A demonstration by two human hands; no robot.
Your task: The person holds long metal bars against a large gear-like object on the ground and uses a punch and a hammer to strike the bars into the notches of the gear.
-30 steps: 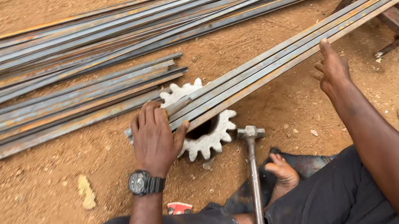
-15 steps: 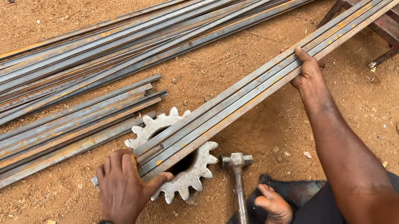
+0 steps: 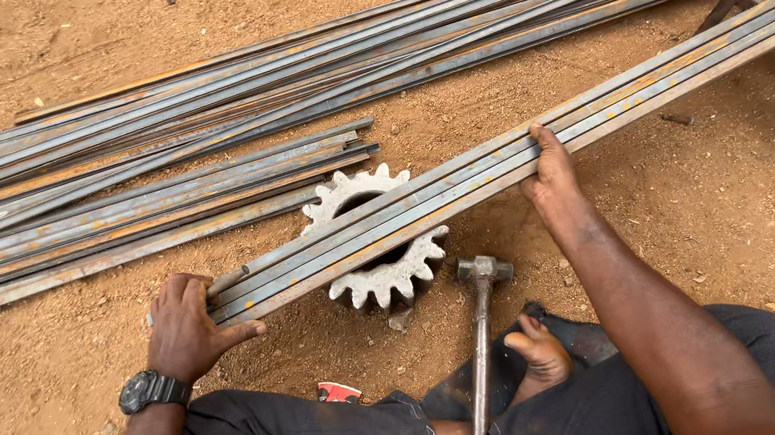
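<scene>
Steel bars point(image 3: 464, 186) under both hands point(image 3: 186, 327)

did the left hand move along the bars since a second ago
Yes. The left hand slid back from beside the toothed gear to the near ends of the bars, away from it.

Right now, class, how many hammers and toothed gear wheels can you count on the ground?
2: one hammer by the person's foot, one gear under the held bars. Others may be hidden.

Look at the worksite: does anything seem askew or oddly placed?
Yes. The bundle of flat steel bars under both hands rests slantwise on a toothed gear wheel, used as a prop. A hammer lies between the legs.
</scene>
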